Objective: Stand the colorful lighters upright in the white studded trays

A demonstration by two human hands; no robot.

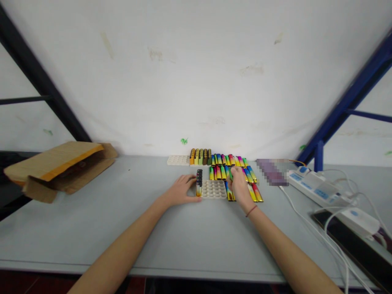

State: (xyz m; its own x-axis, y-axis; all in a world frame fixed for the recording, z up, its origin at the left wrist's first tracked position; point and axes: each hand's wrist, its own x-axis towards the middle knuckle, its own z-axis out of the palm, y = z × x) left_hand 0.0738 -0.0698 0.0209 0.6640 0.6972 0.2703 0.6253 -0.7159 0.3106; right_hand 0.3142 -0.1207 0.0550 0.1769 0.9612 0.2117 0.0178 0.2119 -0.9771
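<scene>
On grey tabletop [171,245], tray [215,189] is gripped by left hand [180,191], lighter [231,173] pinched by right hand [239,188]; loading apparently underway, careful alignment required.

The surface [171,237] is pale grey. Toward its back edge, an off-white far tray [177,160] has a pattern of round cells; beside it, standing tubes [200,156] run from orange through yellow to dark olive. The shiny lying tubes [218,173] blend yellow-gold with red, blue, green and pink. Nearer the front edge, the near tray [216,190] is off-white too, its black-topped tubes [199,183] amber below. By the left edge, the carton [58,162] is brown with an orange stripe; toward the right edge, the power strip [333,200] is white with blue patches.
</scene>
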